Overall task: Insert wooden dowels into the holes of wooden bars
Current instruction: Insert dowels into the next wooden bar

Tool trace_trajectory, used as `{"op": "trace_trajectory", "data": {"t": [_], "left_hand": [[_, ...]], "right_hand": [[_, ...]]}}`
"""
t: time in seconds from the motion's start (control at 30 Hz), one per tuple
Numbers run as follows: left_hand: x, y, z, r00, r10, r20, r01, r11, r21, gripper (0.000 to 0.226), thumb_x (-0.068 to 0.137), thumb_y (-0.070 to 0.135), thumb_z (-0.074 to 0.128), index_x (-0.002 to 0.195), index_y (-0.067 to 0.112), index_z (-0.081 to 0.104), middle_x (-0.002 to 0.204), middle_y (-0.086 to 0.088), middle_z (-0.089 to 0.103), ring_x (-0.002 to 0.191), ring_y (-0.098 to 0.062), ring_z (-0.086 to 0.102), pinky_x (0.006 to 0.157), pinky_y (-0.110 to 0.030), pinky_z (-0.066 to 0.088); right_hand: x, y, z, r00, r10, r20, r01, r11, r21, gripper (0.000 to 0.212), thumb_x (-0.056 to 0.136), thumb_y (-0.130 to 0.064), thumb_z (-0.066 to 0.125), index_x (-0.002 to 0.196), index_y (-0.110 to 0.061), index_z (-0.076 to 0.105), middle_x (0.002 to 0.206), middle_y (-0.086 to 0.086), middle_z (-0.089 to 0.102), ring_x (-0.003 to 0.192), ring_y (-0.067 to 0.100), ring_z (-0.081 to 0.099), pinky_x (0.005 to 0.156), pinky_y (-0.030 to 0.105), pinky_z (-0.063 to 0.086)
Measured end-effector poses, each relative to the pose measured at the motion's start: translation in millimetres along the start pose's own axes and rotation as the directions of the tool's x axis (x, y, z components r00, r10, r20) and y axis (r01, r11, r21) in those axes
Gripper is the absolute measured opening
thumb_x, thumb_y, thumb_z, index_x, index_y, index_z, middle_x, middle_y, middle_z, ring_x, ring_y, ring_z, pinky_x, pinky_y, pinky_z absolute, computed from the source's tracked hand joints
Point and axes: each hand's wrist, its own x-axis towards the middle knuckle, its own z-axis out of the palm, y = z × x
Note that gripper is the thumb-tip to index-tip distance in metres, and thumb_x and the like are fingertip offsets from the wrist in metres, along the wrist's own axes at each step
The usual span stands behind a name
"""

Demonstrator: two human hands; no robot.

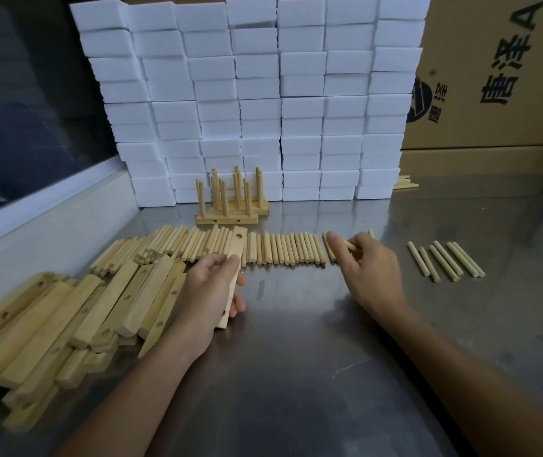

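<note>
Bar point(234, 272) gripped in left hand point(209, 290), long axis pointing away w/ slight tilt; right hand point(367, 262) pinches dowel point(350, 245).

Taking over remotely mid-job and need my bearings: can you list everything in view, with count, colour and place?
Held bar: one, pale wood, in left hand.
Bar pile: many, pale wood, table left.
Dowel row: dozens, pale wood, table centre.
Separate dowels: about six, far right.
Finished bars: several, dowels upright, centre back.
Foam blocks: many, white, stacked behind.
Cardboard boxes: brown, back right.
Table: one, grey metal.
Left hand: grips held bar.
Right hand: pinches a dowel from the row.
</note>
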Motion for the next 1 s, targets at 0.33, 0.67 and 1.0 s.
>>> {"op": "trace_trajectory", "data": {"t": [0.33, 0.67, 1.0], "left_hand": [[-1.3, 1.8, 0.9, 1.000, -0.004, 0.009, 0.004, 1.000, 0.021, 0.016, 0.097, 0.028, 0.059, 0.094, 0.012, 0.060, 0.068, 0.002, 0.065, 0.043, -0.023, 0.052, 0.040, -0.027, 0.037], [-2.2, 2.2, 0.1, 1.000, 0.006, 0.016, -0.007, 1.000, 0.029, 0.015, 0.097, 0.028, 0.060, 0.096, 0.012, 0.061, 0.070, 0.001, 0.067, 0.047, -0.025, 0.055, 0.043, -0.030, 0.040], [-15.5, 9.3, 5.6, 0.994, 0.058, 0.092, -0.069, 0.991, 0.117, 0.018, 0.091, 0.022, 0.069, 0.094, 0.008, 0.058, 0.073, -0.007, 0.071, 0.051, -0.032, 0.067, 0.046, -0.030, 0.053]], "right_hand": [[2.3, 7.2, 2.8, 0.999, -0.027, -0.019, 0.027, 1.000, 0.006, 0.032, 0.097, -0.035, 0.056, 0.083, -0.011, 0.071, 0.077, 0.004, 0.061, 0.071, 0.019, 0.053, 0.065, 0.037, 0.044], [-4.8, -4.8, -2.9, 0.976, -0.155, -0.150, 0.175, 0.976, 0.131, 0.012, 0.091, -0.023, 0.069, 0.086, -0.013, 0.064, 0.074, -0.008, 0.064, 0.067, 0.008, 0.062, 0.061, 0.027, 0.052], [-2.7, -3.6, -0.3, 0.977, -0.211, -0.034, 0.213, 0.973, 0.092, 0.014, 0.095, -0.013, 0.061, 0.105, -0.009, 0.070, 0.089, 0.002, 0.066, 0.081, 0.018, 0.060, 0.071, 0.036, 0.051]]}}
